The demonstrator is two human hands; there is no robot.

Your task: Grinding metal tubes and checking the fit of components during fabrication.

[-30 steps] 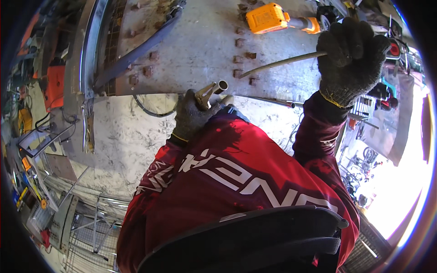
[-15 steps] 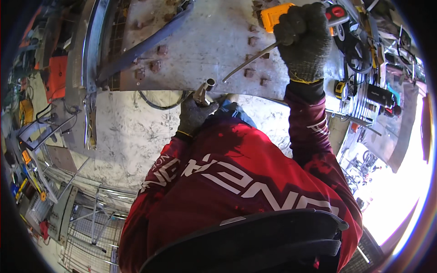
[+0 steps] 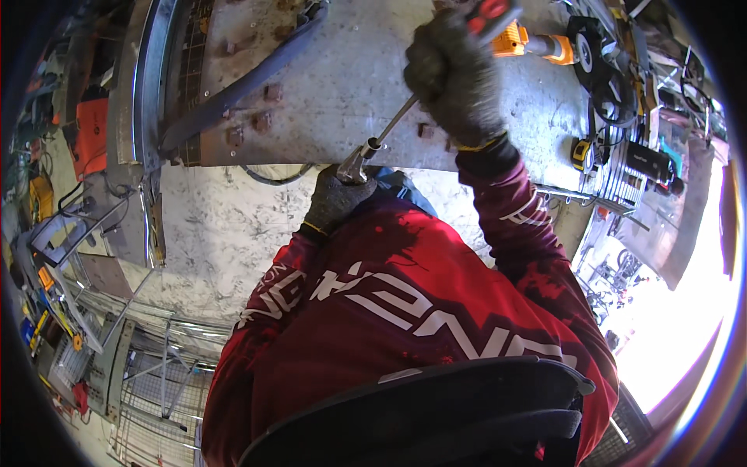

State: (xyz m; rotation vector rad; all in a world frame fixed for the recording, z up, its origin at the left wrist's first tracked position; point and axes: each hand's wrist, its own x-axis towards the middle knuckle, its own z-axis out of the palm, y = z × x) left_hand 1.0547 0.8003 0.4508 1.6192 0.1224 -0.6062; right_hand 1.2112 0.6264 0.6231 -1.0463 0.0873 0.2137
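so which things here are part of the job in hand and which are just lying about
In use:
metal tube, in the left hand
thin rod tool with red handle end, in the right hand

Apparently just lying about:
orange cordless power tool
yellow tape measure

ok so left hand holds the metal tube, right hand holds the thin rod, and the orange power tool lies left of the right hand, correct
Not quite: the head view shows the orange power tool to the right of the right hand, not left. The left hand does hold the metal tube, and the right the thin rod.
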